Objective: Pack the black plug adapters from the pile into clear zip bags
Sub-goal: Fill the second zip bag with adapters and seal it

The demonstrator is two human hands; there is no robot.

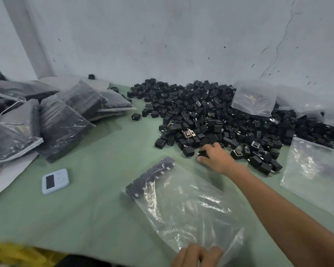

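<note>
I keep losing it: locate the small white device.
The small white device lies on the green cover at the left of the head view, between the filled bags behind it and the clear bag to its right.

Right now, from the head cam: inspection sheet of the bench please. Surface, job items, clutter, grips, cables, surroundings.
Surface: green cloth over the table, lying flat.
Job's things: pile of black adapters against the wall; open clear bag in front, with a row of adapters at its far end; filled bags heaped on the left; spare clear bag on the right, another bag on top of the pile.
Clutter: small white device with a dark screen; stray adapter left of the pile; blurred yellow item at the near edge.
Grips: right grip pinches one adapter at the pile's near edge; left grip holds the open bag's mouth.
Cables: nothing seen.
Surroundings: scuffed, cracked white wall.
</note>
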